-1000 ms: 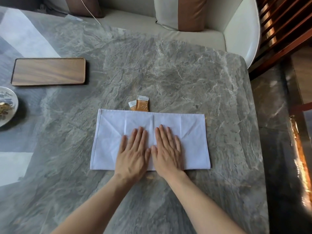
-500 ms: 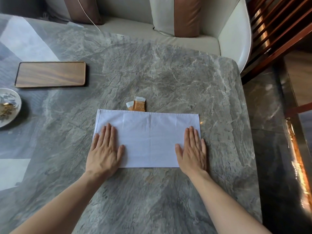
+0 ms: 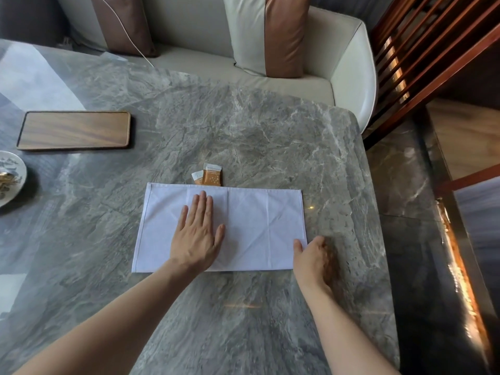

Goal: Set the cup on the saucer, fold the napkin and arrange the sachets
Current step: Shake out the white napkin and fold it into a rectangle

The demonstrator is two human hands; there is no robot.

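Pressing flat on the napkin (image 3: 259, 226), the left hand (image 3: 197, 234) lies palm down with its fingers straight, slightly spread and pointing away from the person, holding nothing. It sits left of the cloth's middle crease. The right hand (image 3: 313, 259) is at the napkin's near right corner, turned on its edge with the thumb resting on the cloth and the fingers curled down beside it (blurred, so I cannot tell whether it grips the corner or only touches it). Both forearms are bare and reach in from the near edge.

The napkin is white, folded into a long rectangle with fold lines across it, and lies flat on the grey marbled tabletop (image 3: 243, 136). Two sachets (image 3: 207, 177), orange and white, lie just beyond its far edge, partly tucked under it. A wooden tray (image 3: 74, 130) sits well apart to the far left, and a patterned saucer (image 3: 12, 182) is cut off by the left border.

Beyond the tabletop stands a cream sofa (image 3: 349, 85) with a white and brown cushion (image 3: 266, 36). Dark red wooden slats (image 3: 422, 58) rise at the right.
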